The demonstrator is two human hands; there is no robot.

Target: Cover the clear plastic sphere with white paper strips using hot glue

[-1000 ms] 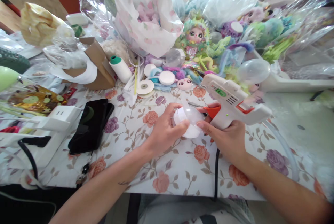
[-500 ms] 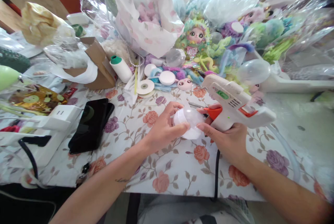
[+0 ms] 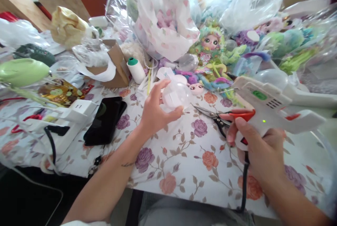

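My left hand (image 3: 158, 108) is closed around a clear plastic ball (image 3: 177, 94), thumb on the near side and fingers on the far side. A white patch shows on the ball. My right hand (image 3: 259, 141) grips a white glue gun (image 3: 263, 104) by its handle, fingers near the orange trigger (image 3: 244, 114). A green light glows on its side, and the nozzle points up and left. Close to my right fingers is a pair of scissors (image 3: 210, 113) with black handles, tips toward the ball; I cannot tell whether the fingers touch them.
A doll (image 3: 210, 43), a doll face (image 3: 197, 88) and a strawberry-print bag (image 3: 147, 11) crowd the back. At left are phones (image 3: 104, 122), a power strip (image 3: 56, 138), a thread cone (image 3: 136, 71) and a cardboard box (image 3: 118, 60). The gun's black cord (image 3: 244, 183) hangs over the front edge.
My right hand has drawn back to the right with the glue gun, away from the ball. My left hand has moved the ball left and farther from me. The view has shifted.
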